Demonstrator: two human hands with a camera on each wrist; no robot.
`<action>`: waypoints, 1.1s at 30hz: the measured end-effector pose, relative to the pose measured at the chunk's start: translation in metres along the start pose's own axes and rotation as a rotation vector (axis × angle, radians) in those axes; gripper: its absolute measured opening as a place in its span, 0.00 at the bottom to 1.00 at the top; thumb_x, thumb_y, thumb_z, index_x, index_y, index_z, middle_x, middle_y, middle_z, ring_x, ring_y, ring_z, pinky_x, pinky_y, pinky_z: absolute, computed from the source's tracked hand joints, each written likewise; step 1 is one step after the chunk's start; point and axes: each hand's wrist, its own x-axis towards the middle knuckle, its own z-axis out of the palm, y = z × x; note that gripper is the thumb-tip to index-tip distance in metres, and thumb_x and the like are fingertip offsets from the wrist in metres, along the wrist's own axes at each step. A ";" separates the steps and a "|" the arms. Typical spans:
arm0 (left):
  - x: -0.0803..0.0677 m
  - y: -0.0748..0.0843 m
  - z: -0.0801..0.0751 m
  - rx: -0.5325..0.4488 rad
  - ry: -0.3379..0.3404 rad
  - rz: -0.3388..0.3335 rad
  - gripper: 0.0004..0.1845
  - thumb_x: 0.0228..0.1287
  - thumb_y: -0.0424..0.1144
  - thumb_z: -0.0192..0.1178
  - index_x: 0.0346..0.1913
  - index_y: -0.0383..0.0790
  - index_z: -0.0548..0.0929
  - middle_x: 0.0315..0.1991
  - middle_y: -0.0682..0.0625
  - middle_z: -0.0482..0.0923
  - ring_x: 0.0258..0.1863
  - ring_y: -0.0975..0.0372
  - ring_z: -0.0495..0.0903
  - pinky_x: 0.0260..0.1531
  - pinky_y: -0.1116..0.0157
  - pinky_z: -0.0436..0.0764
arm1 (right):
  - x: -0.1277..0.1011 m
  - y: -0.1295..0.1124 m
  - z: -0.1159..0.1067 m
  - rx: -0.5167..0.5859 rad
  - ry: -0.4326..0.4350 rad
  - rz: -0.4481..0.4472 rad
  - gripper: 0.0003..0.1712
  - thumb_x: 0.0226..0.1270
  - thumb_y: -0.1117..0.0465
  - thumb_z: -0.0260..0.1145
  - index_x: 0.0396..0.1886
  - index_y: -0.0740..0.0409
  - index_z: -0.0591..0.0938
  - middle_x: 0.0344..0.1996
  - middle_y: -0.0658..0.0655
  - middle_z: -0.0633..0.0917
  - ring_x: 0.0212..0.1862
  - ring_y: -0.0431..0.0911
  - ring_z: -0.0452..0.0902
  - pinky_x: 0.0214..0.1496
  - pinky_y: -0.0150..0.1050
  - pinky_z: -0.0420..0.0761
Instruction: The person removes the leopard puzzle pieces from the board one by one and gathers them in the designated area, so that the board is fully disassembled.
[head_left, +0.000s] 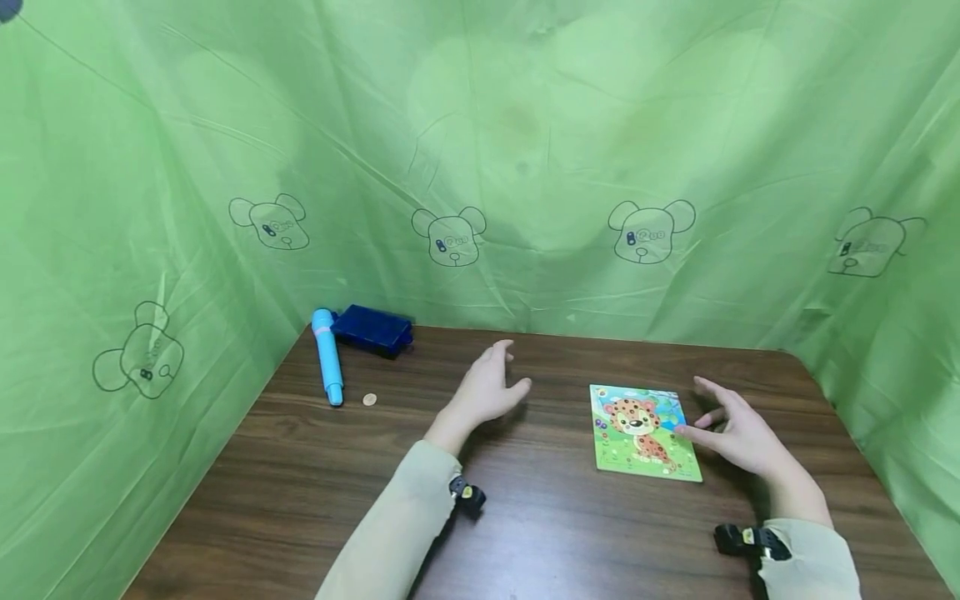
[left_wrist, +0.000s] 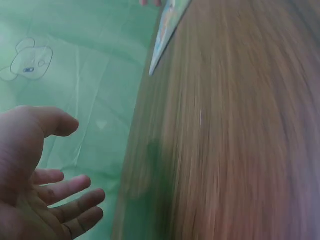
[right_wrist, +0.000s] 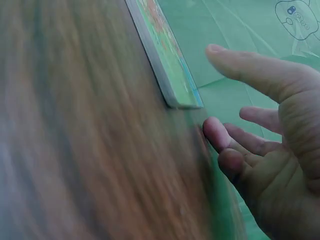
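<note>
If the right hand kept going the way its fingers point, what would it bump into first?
Probably the leopard puzzle board: the right hand points left at its near edge, thumb tip about at that edge. Whether they touch is unclear.

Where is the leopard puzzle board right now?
In the head view the puzzle board lies flat on the table, right of centre, just left of the open right hand and apart from the left hand.
</note>
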 end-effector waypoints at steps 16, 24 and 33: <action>0.021 0.056 0.078 -0.182 -0.084 0.019 0.37 0.68 0.42 0.71 0.77 0.39 0.70 0.58 0.48 0.83 0.46 0.62 0.85 0.48 0.69 0.82 | 0.002 0.000 0.013 0.054 -0.109 0.040 0.59 0.61 0.53 0.87 0.85 0.65 0.65 0.69 0.70 0.66 0.46 0.46 0.75 0.39 0.32 0.75; 0.024 0.072 0.094 -0.046 -0.108 0.043 0.31 0.69 0.48 0.71 0.72 0.42 0.78 0.55 0.54 0.83 0.58 0.60 0.78 0.59 0.66 0.77 | 0.007 0.004 0.011 0.080 -0.123 -0.029 0.52 0.61 0.56 0.86 0.80 0.67 0.71 0.72 0.67 0.65 0.42 0.42 0.72 0.37 0.32 0.74; 0.022 0.071 0.111 0.014 -0.090 0.021 0.30 0.67 0.50 0.71 0.69 0.46 0.80 0.58 0.55 0.79 0.58 0.63 0.74 0.66 0.62 0.70 | 0.005 0.006 0.007 0.105 -0.192 0.016 0.60 0.57 0.53 0.89 0.83 0.65 0.67 0.74 0.66 0.63 0.45 0.42 0.71 0.42 0.34 0.74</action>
